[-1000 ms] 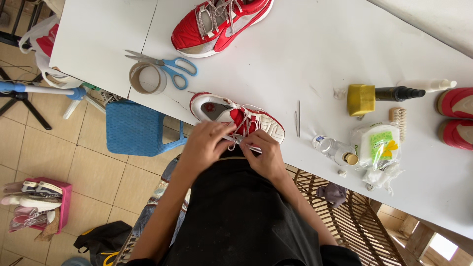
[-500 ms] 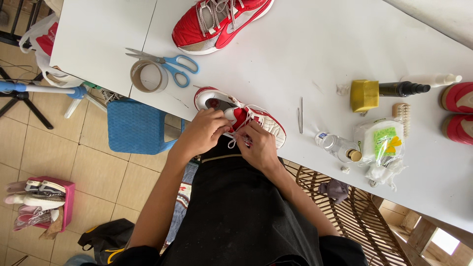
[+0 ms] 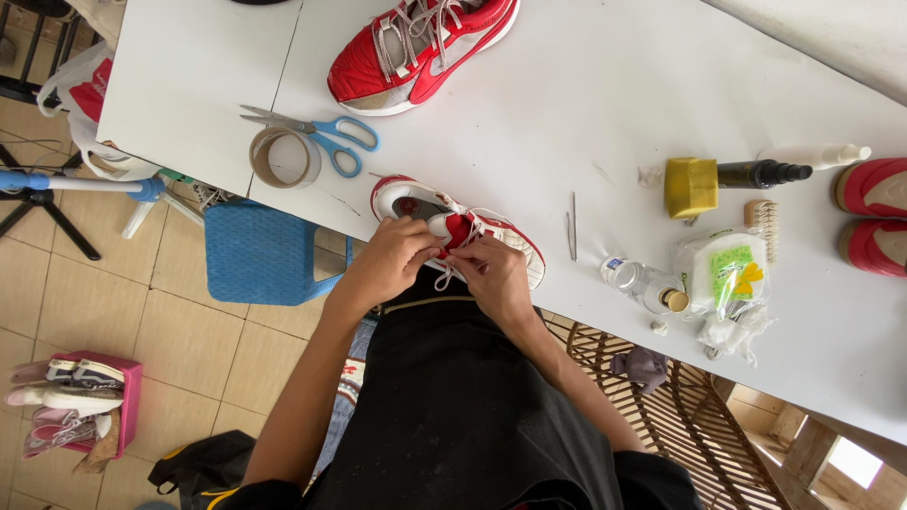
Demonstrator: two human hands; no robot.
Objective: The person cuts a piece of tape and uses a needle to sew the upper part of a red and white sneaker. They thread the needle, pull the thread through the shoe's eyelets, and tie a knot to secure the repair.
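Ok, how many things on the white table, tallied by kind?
Red shoes: 4
Scissors: 1
Tape rolls: 1
Brushes: 1
Bottles: 3
Wipe packs: 1
Yellow sponges: 1
Total: 12

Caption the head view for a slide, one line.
Both hands, left hand and right hand, work white laces on a red-and-white sneaker at the white table edge.

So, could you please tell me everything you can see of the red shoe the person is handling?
The red shoe is a red and white sneaker with white laces, lying at the near edge of the white table, its opening facing the scissors. The left hand grips its tongue area; the right hand pinches the laces. The hands hide most of its middle.
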